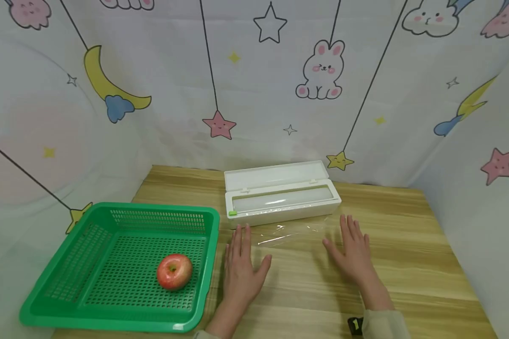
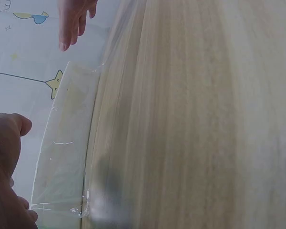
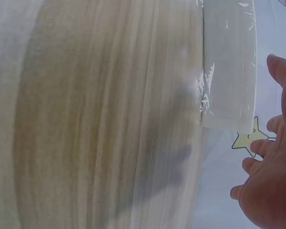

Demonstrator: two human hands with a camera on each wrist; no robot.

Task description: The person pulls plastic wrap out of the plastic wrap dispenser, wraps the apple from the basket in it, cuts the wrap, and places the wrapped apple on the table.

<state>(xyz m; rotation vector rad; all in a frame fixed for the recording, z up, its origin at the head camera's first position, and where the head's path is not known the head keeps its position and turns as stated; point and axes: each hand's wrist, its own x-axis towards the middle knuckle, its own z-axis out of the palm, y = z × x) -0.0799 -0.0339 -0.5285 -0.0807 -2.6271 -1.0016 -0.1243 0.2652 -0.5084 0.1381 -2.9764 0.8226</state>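
A white cling film dispenser (image 1: pixel 284 213) stands at the back of the table with its lid (image 1: pixel 275 176) raised. Inside lies a roll of film (image 1: pixel 282 199), and a green slider (image 1: pixel 233 213) sits at its left end. Clear cling film (image 1: pixel 280 235) hangs out over the front onto the table. My left hand (image 1: pixel 241 270) is just in front of the dispenser's left end, fingers straight and spread, holding nothing. Off the right front corner, my right hand (image 1: pixel 353 252) has its fingers extended, also holding nothing. Both wrist views show the dispenser's film-draped front wall (image 2: pixel 69 143).
A green plastic basket (image 1: pixel 214 263) stands at the left, with a red apple (image 1: pixel 175 271) in it. A small black tag (image 1: pixel 355 326) shows by my right sleeve. A patterned white curtain (image 1: pixel 271 94) closes off the back and sides of the wooden table (image 1: pixel 407 263).
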